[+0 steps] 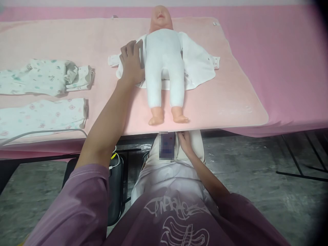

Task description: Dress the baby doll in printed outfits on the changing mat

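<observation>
A baby doll [164,51] in a white body-covering lies on its back, its bare feet toward me. Spread under it is a white baby shirt [197,63], its sleeves out to both sides. My left hand [132,63] rests with fingers apart on the shirt's left part, beside the doll's torso. Down in my lap, my right hand [185,141] lies on my thigh with its fingers loosely stretched, partly under the table edge. A dark, blurred-out rectangular object [167,146], perhaps a phone, lies on my lap next to that hand.
Folded white baby clothes with green prints [46,77] and pink prints [43,114] lie at the left on the pink mat [230,92]. A grey cable [46,132] crosses the mat's front left edge. A black padded seat [116,191] stands below the table.
</observation>
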The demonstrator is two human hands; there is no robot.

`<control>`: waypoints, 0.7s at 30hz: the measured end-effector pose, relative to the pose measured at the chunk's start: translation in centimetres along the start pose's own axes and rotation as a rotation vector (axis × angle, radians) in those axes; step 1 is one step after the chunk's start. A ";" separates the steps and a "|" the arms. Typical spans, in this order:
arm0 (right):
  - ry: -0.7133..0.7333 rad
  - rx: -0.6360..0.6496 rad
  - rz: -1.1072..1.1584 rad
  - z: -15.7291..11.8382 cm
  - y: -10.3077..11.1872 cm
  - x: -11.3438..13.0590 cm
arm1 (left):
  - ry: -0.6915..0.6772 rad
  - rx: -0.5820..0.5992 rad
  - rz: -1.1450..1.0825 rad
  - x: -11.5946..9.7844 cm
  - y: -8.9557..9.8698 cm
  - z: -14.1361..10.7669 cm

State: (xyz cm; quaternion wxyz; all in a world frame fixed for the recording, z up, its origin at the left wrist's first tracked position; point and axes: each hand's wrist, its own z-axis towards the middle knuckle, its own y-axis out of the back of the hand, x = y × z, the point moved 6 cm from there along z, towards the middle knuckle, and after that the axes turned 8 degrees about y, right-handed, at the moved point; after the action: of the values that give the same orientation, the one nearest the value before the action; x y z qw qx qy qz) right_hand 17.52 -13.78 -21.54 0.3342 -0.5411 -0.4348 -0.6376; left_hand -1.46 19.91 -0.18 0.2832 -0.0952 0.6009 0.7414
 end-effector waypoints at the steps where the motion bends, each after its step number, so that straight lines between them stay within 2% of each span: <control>1: 0.000 0.000 0.001 -0.5 0.3 -0.1 | 0.001 0.001 0.001 0.0 0.0 0.0; 9: 0.097 0.126 0.054 -3.7 0.6 -0.2 | 0.003 0.000 0.021 -0.1 0.0 -0.1; 17: 0.131 0.157 0.039 -4.3 0.2 -1.1 | -0.013 0.000 0.006 0.0 -0.1 0.0; 21: 0.213 0.188 -0.050 -4.6 0.4 -0.4 | -0.007 0.002 0.002 0.0 -0.1 0.0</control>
State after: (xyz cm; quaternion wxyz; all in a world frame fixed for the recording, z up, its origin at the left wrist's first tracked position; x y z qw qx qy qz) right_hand 16.08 -18.15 -22.05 0.4117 -0.4258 -0.4679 -0.6560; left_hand -1.42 19.96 -0.31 0.2846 -0.0916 0.6007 0.7415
